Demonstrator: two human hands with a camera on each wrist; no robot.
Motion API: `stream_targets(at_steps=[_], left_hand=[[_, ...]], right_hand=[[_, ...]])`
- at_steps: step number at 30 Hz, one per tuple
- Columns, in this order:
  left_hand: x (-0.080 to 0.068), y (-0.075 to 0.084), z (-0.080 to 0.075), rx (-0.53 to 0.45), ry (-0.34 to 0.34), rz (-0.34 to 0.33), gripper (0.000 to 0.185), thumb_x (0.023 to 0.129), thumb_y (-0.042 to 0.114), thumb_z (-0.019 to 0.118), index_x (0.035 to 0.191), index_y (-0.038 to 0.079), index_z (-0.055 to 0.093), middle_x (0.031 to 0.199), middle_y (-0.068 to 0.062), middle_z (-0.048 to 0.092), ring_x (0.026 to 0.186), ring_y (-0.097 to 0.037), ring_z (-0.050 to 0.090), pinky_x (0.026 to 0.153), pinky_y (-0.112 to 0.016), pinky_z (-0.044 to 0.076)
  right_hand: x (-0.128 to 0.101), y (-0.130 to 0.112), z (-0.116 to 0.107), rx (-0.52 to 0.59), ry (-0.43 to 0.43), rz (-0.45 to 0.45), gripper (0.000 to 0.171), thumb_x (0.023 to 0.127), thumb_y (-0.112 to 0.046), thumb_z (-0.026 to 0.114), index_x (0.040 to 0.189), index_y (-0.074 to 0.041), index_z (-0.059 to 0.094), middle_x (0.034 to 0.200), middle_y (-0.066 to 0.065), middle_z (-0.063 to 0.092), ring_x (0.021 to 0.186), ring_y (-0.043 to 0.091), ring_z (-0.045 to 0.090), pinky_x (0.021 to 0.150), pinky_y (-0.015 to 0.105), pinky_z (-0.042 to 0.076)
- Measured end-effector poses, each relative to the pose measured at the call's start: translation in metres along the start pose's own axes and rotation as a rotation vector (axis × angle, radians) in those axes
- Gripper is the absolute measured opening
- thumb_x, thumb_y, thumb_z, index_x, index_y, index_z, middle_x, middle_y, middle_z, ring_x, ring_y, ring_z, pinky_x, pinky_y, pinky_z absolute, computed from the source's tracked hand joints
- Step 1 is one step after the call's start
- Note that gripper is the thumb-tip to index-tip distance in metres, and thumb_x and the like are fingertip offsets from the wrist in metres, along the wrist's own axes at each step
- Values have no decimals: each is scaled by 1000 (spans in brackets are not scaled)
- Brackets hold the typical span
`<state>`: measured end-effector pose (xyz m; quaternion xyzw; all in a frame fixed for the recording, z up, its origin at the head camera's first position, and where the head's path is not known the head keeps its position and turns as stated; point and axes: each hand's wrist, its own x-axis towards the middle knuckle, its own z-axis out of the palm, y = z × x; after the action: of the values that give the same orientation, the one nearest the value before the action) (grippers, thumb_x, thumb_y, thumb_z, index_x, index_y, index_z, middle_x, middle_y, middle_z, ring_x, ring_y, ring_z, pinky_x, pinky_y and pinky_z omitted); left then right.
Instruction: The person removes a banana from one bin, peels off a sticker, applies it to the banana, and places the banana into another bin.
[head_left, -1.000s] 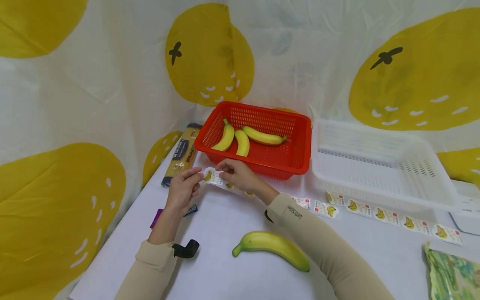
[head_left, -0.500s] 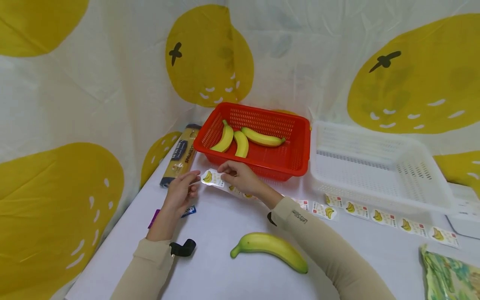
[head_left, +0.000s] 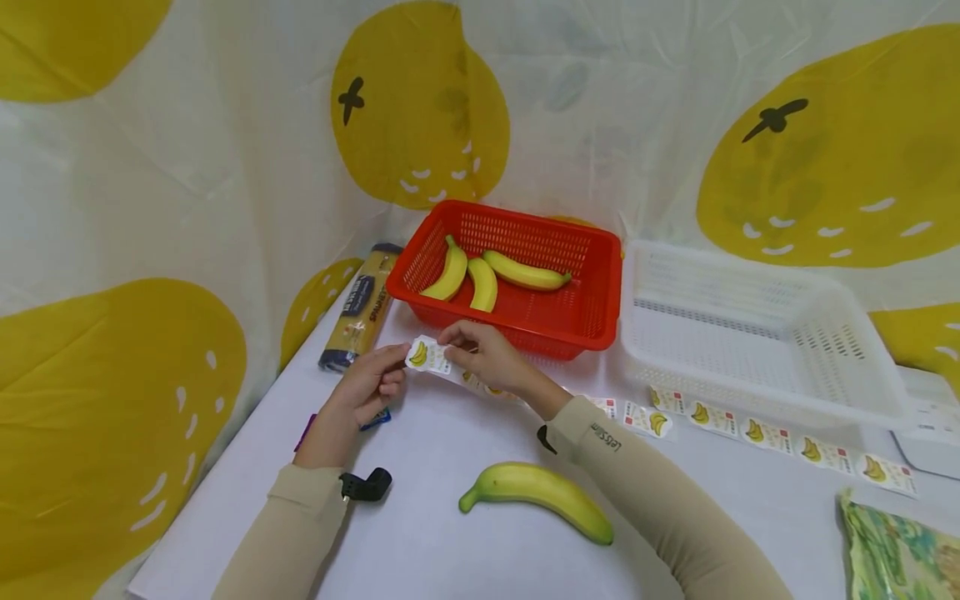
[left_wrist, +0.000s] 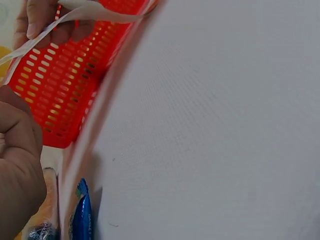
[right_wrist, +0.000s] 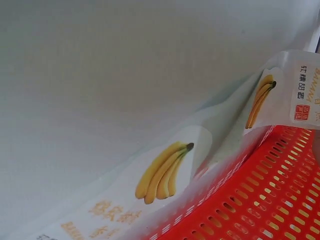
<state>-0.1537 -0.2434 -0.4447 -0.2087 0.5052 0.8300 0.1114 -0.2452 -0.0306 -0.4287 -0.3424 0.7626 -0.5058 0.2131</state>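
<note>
While both hands work just in front of the red basket (head_left: pixel 585 321), the left hand (head_left: pixel 367 385) pinches the end label of the sticker strip (head_left: pixel 429 356) between thumb and curled fingers, and the right hand (head_left: pixel 486 357) pinches the same strip just beside it. From the right fingers the strip trails away along the table (head_left: pixel 450 533). Nearer the person than both hands lies a loose banana (head_left: pixel 536 496); three bananas (head_left: pixel 483 283) lie in the basket beyond the fingertips.
</note>
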Motion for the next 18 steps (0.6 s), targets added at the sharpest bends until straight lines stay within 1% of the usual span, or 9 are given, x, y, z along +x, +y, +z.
stream_targets(at_steps=[5,11,18], left_hand=[[1,0,2,46,54,35,24,104,28,60,121,11,61,78,4,52,58,-5,40,47,-11,33],[1,0,7,89,143,95,22,101,27,65,118,13,67,72,6,52,57,-5,40,47,-12,32],[0,0,11,150,199,103,28,100,30,67,122,13,68,72,5,52,56,-7,41,48,-14,33]], right_hand=[[1,2,2,11,13,-15,17,99,-8,65,115,-5,66,108,11,68,97,19,61,85,25,52],[2,0,3,27,18,-36,13,97,-9,68,109,-4,65,103,11,67,94,18,60,85,24,52],[0,0,4,31,16,-33,9,98,-9,68,105,-5,63,103,10,67,94,18,60,86,25,52]])
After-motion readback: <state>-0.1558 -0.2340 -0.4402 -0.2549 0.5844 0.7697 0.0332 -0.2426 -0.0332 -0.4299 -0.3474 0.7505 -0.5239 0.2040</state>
